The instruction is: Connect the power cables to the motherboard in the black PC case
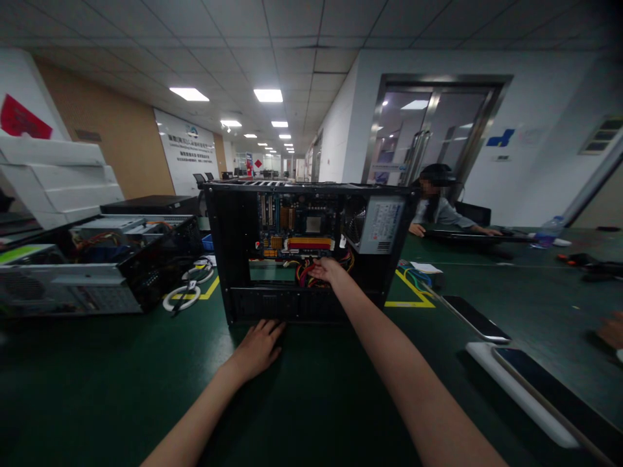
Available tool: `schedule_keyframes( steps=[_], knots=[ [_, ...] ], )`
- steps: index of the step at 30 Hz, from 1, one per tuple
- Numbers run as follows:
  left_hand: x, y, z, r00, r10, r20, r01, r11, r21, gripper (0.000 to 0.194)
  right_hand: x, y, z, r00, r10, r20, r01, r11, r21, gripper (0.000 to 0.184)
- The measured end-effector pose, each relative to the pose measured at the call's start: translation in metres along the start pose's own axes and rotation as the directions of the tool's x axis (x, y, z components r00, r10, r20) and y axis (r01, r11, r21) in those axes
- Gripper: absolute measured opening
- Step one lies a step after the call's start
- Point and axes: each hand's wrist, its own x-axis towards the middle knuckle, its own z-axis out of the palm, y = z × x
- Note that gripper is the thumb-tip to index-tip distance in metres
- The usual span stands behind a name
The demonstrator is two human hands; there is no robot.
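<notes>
The computer case (277, 305) stood upright on the green worktop (311, 402) directly before me, its uncovered side facing me. My right grip (329, 269) reached inside, at the bundle of coloured cables (304, 274) below the circuit board (294, 224); the fingers appeared to touch the bundle, but I could not tell whether they had closed on any of it. My left grip (259, 347) was released, palm down on the worktop at the foot of the case, and held nothing. In my judgement, sound handling called for taking each cable near its end rather than tugging mid-length, keeping clear of the power supply (383, 224) at the upper right, and bracing the case with the left so that it would not tip. The memory slots (311, 244) just above left little room, so small, slow movements were advisable. As to limits of view, my right fingertips were partly lost among the cables, most cable ends could not be traced, the lower interior was dark, and the far side of the case was out of sight. Contact between my left fingertips and the case was unconfirmed.
</notes>
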Motion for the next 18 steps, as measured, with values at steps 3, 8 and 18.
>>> schedule_keyframes(
  steps=[3,8,18],
  knots=[
    [0.000,-0.001,0.001,1.000,-0.001,-0.003,0.001,1.000,-0.009,0.052,-0.002,-0.001,0.001,0.995,0.078,-0.058,-0.072,0.993,0.092,0.008],
    [0.001,-0.002,0.002,1.000,0.009,-0.011,-0.009,1.000,-0.007,0.052,-0.007,-0.002,0.003,0.995,0.086,-0.043,-0.080,0.987,0.140,0.008],
    [0.000,0.002,-0.003,1.000,-0.007,0.005,0.007,1.000,0.007,0.052,-0.015,0.006,-0.001,0.981,-0.117,-0.157,0.120,0.993,0.011,0.022]
  ],
)
